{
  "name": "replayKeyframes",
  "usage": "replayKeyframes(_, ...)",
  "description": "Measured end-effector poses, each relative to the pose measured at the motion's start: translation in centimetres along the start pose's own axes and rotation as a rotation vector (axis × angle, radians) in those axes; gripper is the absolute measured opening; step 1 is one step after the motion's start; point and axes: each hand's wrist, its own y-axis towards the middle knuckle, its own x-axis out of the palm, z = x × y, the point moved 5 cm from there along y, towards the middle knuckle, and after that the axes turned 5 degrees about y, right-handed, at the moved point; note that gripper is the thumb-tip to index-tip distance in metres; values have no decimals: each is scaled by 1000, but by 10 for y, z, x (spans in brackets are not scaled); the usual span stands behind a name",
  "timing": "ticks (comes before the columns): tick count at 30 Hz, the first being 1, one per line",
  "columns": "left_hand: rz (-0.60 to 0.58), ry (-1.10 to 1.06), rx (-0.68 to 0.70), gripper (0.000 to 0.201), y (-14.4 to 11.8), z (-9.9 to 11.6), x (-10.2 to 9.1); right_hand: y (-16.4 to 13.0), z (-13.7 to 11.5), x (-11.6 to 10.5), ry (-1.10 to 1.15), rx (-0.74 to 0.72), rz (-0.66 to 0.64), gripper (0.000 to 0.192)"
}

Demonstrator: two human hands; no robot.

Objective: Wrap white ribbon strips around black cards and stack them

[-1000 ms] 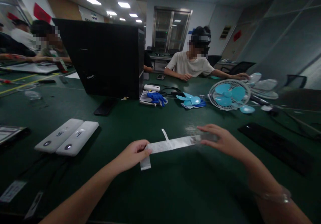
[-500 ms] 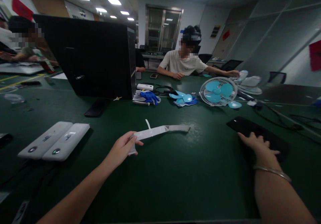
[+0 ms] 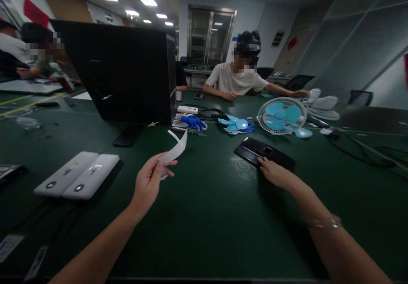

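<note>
My left hand (image 3: 153, 171) is closed on a flat white strip (image 3: 175, 150) with fine lines along it, which looks like a folded ribbon cable. The strip's free end curves upward, and a narrow white tab sticks out from its side. On the right, my right hand (image 3: 276, 171) grips the near edge of a black base plate (image 3: 255, 148) with a small square recess. My hand hides part of the plate's near side. The plate appears to be at or just above the green table (image 3: 204, 224); I cannot tell which.
Two white power banks (image 3: 91, 175) lie at the left. A black phone (image 3: 126, 135) rests before a large black computer case (image 3: 127, 71). Blue gloves (image 3: 194, 122), blue fan blades (image 3: 234, 122) and a caged fan (image 3: 282, 115) line the back. A person (image 3: 237, 78) sits opposite.
My right hand has brought the black plate leftward, toward the middle of the table. In my left hand the white strip has swung from pointing right to curving upward.
</note>
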Motion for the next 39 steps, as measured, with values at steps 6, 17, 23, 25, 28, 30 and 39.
replayKeyframes(6, -25, -123, -44, 26, 2, -6, 0, -33, -93, -6, -9, -315, -31, 58)
replayKeyframes(17, -279, -243, -250, 18, -7, -15, 18, -96, -171, 0, 68, -804, 19, 74)
replayKeyframes(23, -312, -325, -339, 21, -10, -13, 24, -118, -194, -1, 86, -931, 8, 74)
replayKeyframes(25, -313, -326, -368, 21, -11, -12, 26, -117, -196, 1, 92, -948, 16, 73)
replayKeyframes(28, -322, -324, -399, 21, -11, -11, 28, -112, -196, 1, 119, -970, 65, 71)
replayKeyframes(30, -328, -324, -421, 21, -10, -11, 30, -114, -197, -4, 125, -999, 126, 64)
replayKeyframes(39, -462, -343, -512, 21, -14, -16, 37, -123, -182, -56, 240, -884, 682, 43)
